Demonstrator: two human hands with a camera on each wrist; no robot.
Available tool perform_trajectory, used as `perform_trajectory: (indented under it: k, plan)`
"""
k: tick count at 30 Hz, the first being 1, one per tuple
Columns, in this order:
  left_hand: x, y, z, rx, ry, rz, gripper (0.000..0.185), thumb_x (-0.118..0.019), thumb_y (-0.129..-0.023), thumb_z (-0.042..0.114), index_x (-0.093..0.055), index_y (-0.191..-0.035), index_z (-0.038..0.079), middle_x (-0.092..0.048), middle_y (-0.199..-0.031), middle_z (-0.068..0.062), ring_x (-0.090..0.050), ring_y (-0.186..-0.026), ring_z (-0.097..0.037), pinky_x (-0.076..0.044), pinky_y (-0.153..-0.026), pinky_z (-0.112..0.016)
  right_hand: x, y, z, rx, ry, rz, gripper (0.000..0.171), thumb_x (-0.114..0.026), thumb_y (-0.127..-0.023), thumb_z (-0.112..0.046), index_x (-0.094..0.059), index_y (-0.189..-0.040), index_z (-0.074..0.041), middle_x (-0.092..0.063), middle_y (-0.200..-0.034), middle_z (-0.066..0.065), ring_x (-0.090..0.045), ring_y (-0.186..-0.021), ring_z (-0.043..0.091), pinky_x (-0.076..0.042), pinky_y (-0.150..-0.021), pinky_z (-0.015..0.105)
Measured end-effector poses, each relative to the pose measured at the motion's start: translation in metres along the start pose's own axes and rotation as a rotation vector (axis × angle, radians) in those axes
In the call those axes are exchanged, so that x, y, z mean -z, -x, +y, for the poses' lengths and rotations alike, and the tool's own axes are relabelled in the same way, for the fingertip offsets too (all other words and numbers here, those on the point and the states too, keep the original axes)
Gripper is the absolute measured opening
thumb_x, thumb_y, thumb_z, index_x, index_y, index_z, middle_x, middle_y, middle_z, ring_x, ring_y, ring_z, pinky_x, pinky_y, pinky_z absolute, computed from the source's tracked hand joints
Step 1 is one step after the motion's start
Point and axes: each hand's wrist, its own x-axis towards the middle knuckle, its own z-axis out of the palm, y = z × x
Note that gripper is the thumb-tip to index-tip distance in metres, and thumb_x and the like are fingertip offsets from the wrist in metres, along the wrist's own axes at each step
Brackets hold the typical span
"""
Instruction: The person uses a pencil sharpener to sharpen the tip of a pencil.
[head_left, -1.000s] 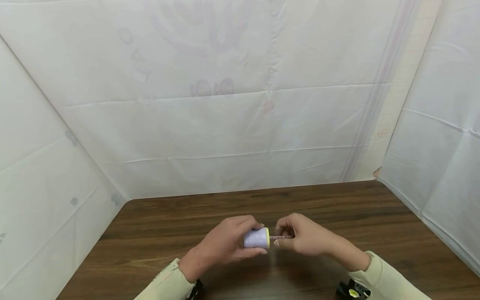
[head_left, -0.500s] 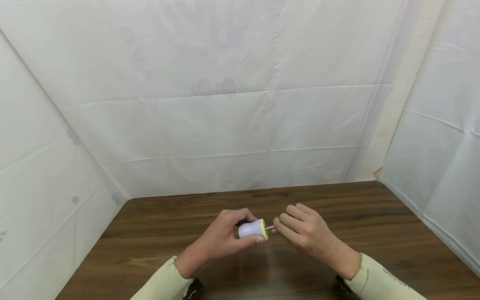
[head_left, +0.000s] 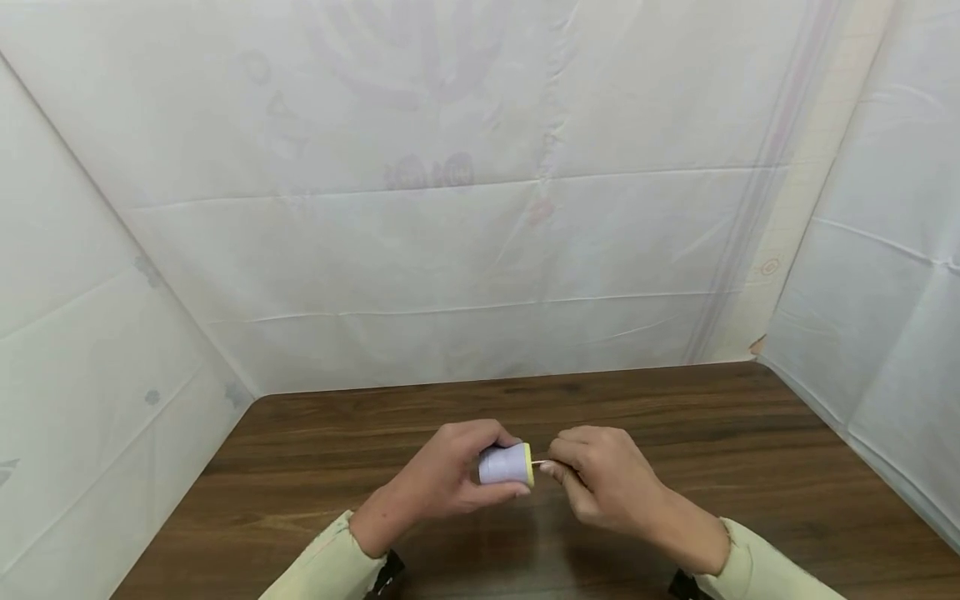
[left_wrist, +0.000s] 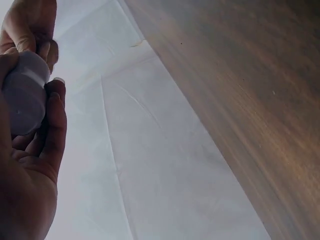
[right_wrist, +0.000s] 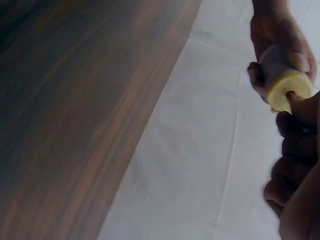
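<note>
My left hand (head_left: 438, 473) grips a small lavender barrel-shaped pencil sharpener (head_left: 502, 465) with a yellow end, thumb below and fingers above. A thin pinkish pencil (head_left: 537, 462) enters that yellow end; only a short length shows. Its outer part is hidden in my right hand (head_left: 609, 477), which pinches it between thumb and curled fingers. In the right wrist view the yellow face (right_wrist: 278, 93) of the sharpener has a hole where the pencil goes in. The left wrist view shows the lavender body (left_wrist: 25, 100) within the left hand's fingers. Both hands are above the table.
A dark wood-grain table (head_left: 345, 442) lies beneath the hands. White sheeting (head_left: 420, 267) rises behind it and at both sides. Black wrist straps (head_left: 388, 573) show below the pale sleeves (head_left: 330, 562).
My right hand has twisted around the pencil, knuckles turning up and then back down. My left hand has shifted slightly left and up with the sharpener.
</note>
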Motion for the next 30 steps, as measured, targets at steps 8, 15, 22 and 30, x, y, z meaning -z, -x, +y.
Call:
perform_trajectory:
  k: [8, 15, 22, 30]
  plan:
    - [-0.008, 0.000, 0.000, -0.098, -0.172, -0.086, 0.040, -0.085, -0.093, 0.038, -0.063, -0.113, 0.012, -0.068, -0.104, 0.003, -0.062, -0.085, 0.000, -0.050, -0.071, -0.009, 0.017, -0.001, 0.000, -0.716, -0.703, -0.494, 0.046, -0.064, -0.106, -0.020, -0.051, -0.068, 0.003, -0.037, -0.057, -0.010, -0.024, -0.047, 0.003, -0.023, -0.044, 0.022]
    - [-0.012, 0.003, 0.003, -0.049, -0.190, -0.093, 0.040, -0.085, -0.093, 0.040, -0.065, -0.114, 0.012, -0.068, -0.105, 0.005, -0.060, -0.086, 0.000, -0.050, -0.072, -0.011, 0.018, 0.000, 0.012, -0.832, -0.867, -0.601, 0.045, -0.066, -0.104, -0.024, -0.060, -0.079, 0.013, -0.043, -0.059, -0.007, -0.028, -0.047, 0.006, -0.027, -0.044, 0.023]
    - [-0.008, 0.003, 0.001, 0.070, -0.139, -0.013, 0.038, -0.081, -0.097, 0.039, -0.062, -0.119, 0.014, -0.066, -0.110, 0.006, -0.060, -0.085, -0.002, -0.051, -0.070, -0.015, 0.012, 0.000, 0.015, -0.405, -0.414, -0.239, 0.016, -0.082, -0.094, -0.014, -0.067, -0.089, -0.020, -0.059, -0.073, -0.012, -0.051, -0.061, 0.001, -0.044, -0.052, 0.021]
    - [-0.006, 0.001, 0.001, 0.228, 0.063, 0.019, 0.030, -0.074, -0.102, 0.032, -0.059, -0.121, 0.014, -0.069, -0.112, 0.002, -0.062, -0.080, -0.003, -0.054, -0.061, -0.020, 0.006, -0.014, 0.019, 0.377, 0.282, 0.298, 0.024, -0.066, -0.108, -0.019, -0.072, -0.090, -0.005, -0.062, -0.080, -0.001, -0.047, -0.064, 0.013, -0.038, -0.056, 0.022]
